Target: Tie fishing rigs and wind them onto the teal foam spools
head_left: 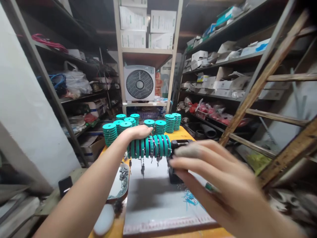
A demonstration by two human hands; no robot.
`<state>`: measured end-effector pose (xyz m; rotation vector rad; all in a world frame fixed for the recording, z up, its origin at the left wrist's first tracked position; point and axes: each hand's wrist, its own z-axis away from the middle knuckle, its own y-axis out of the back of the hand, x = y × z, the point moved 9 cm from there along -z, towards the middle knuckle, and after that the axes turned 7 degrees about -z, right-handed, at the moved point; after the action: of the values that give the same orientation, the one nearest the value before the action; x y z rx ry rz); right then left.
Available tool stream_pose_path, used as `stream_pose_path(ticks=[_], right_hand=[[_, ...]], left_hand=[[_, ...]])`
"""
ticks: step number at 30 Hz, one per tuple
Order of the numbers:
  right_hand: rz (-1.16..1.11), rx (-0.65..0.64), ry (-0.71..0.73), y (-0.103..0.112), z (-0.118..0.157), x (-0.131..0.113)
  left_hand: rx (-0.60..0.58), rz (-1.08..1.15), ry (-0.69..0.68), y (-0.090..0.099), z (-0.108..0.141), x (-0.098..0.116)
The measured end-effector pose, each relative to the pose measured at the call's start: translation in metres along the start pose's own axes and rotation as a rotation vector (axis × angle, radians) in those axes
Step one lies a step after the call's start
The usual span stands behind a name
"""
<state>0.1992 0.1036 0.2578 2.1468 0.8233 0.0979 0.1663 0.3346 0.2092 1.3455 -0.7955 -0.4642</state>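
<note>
A row of teal discs (pixel 136 148), with purple bands between some, lies sideways at a black stand (pixel 174 177). Small metal pieces dangle from the row on thin strands. My left hand (pixel 142 131) is at the top of the row, its fingers bent together; what they pinch is too small to make out. Close to the row's right end, my right hand (pixel 223 172) is smeared by motion, its fingers reaching left. A small green-ended object (pixel 209 186) shows beneath this hand, and I cannot tell whether it is held.
Stacks of teal discs (pixel 109 134) stand at the back of the yellow table (pixel 184 132). A tray of metal pieces (pixel 123 177) is left of the grey board (pixel 146 201), with a white round lid (pixel 104 218) in front. Blue bits (pixel 190 198) lie right. A wooden ladder (pixel 269 77) leans right.
</note>
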Motion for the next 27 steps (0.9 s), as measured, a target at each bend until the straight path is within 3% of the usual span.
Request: stream_pose_path(ticks=[4,8,15,21,24,27], right_hand=[[0.295,0.029,0.076,-0.042,-0.033,0.018],[0.510,-0.116,0.141,-0.077,-0.047,0.036],[0.731,-0.150,0.373,-0.087,-0.049,0.006],[0.877,-0.238,0.388,-0.102,-0.039,0.024],[0.854,-0.280,0.433,-0.106,-0.028,0.035],[0.639,-0.147,0.457,-0.093,-0.024,0.035]], left_hand=[[0.072,-0.027,0.020,0.004,0.010,0.002],[0.175,-0.080,0.057,0.008,0.023,0.004],[0.206,-0.077,0.031,0.011,0.028,0.005],[0.296,0.005,0.051,0.017,0.028,-0.004],[0.383,0.029,0.062,0.020,0.035,-0.004],[0.491,0.065,0.070,0.024,0.046,-0.002]])
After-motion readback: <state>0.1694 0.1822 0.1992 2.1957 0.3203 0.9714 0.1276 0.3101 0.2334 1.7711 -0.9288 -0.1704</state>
